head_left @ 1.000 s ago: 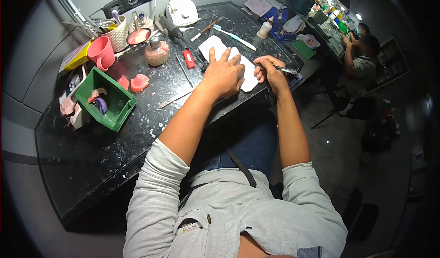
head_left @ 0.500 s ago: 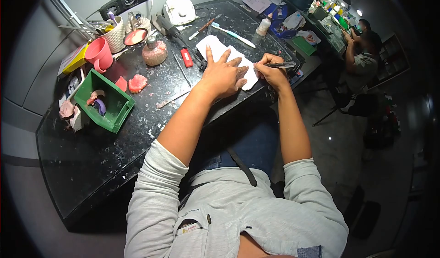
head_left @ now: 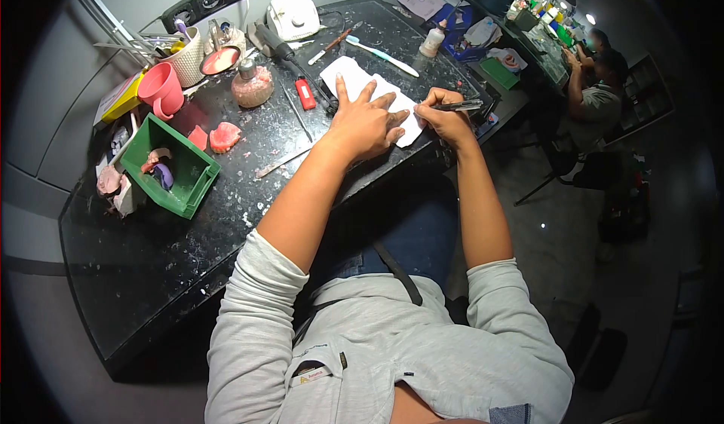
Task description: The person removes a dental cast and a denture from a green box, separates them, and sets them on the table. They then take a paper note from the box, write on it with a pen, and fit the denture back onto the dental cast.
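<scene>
A sheet of white paper [head_left: 348,70] lies on the dark worktop near its front edge. My left hand [head_left: 363,125] rests flat on it with the fingers spread, covering its middle. At the paper's right end, my right hand [head_left: 446,115] is closed round a dark pen [head_left: 461,106]. The pen's tip is at the paper's edge, mostly hidden by my fingers. Just beyond the paper lies a toothbrush [head_left: 383,55] with a pale blue handle. A red-handled tool [head_left: 305,92] lies to the left of the sheet.
On the left stand a green bin [head_left: 172,168] with dental pieces inside, a pink mug [head_left: 161,89] and a pink-stained jar [head_left: 252,85]. A white device [head_left: 294,15] and a small bottle [head_left: 433,41] stand farther back. Another person [head_left: 597,100] sits at a bench on the right.
Almost nothing differs. The view has shifted very slightly, and both hands keep their places on the paper and round the pen.
</scene>
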`<state>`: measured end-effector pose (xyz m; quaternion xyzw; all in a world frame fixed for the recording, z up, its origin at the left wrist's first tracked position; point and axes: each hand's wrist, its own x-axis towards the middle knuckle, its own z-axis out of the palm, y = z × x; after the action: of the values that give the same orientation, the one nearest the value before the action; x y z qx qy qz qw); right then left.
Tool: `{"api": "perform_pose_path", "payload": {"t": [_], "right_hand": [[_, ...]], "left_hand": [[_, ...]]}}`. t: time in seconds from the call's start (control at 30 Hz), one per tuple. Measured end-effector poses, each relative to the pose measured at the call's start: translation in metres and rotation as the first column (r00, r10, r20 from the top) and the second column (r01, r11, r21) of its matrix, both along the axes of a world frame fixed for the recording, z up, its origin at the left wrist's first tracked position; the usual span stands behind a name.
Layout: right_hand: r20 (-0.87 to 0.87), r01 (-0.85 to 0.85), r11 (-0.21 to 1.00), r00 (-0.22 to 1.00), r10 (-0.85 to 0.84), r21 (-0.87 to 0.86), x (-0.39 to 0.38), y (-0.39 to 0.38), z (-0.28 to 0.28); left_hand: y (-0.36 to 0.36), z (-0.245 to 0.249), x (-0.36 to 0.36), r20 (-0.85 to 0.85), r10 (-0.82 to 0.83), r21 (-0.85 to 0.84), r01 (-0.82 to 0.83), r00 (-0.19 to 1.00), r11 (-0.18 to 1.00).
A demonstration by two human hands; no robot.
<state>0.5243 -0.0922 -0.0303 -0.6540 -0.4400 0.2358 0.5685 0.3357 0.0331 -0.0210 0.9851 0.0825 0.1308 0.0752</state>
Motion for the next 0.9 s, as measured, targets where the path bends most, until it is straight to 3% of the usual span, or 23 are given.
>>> {"api": "perform_pose_path", "payload": {"t": [0.4, 0.9], "right_hand": [[0.067, -0.100, 0.992, 0.992, 0.106, -0.081, 0.006, 0.000, 0.007], [0.042, -0.073, 0.997, 0.996, 0.075, -0.036, 0.010, -0.002, -0.003]], "left_hand": [[-0.002, 0.000, 0.001, -0.016, 0.016, 0.010, -0.016, 1.000, 1.000], [-0.002, 0.001, 0.000, -0.027, 0.023, 0.027, -0.022, 0.999, 0.999]]}}
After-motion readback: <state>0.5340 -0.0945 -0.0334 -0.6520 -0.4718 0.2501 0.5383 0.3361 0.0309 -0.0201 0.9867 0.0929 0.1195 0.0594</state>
